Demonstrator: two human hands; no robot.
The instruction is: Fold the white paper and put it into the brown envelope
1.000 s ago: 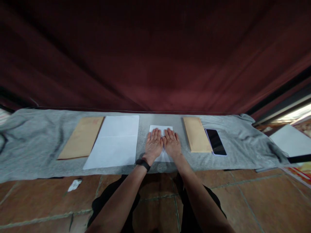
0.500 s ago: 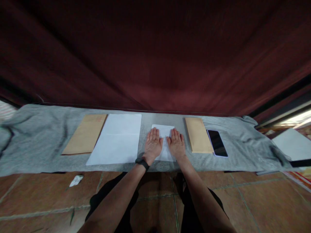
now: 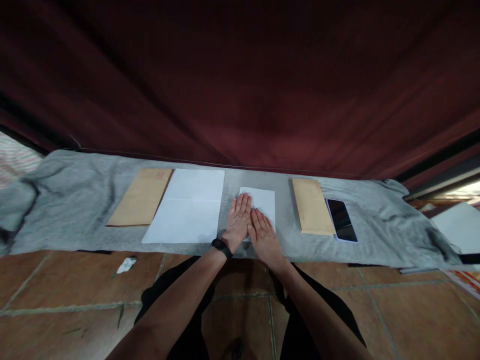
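A small piece of white paper, seemingly folded (image 3: 265, 199), lies on the grey cloth in front of me. My left hand (image 3: 239, 216) rests flat along its left side, fingers straight and pointing away from me. Close beside it, my right hand (image 3: 263, 235) lies flat on the lower part of the paper, its fingers stretched out and angled to the left. Both hands press on the paper without gripping it, and they cover its near part. To the left is a larger stack of white paper (image 3: 186, 207) with a faint crease across it.
Brown envelopes (image 3: 140, 197) lie at the far left, partly beside the white stack. Another stack of brown envelopes (image 3: 312, 206) sits right of my hands, touching a phone (image 3: 342, 220). Grey cloth (image 3: 382, 225) covers the bench. A dark red curtain (image 3: 240, 100) hangs behind.
My right hand has slid left and toward me over the paper, coming next to my left hand. My left hand stays flat on the paper's left side. The view has shifted slightly.
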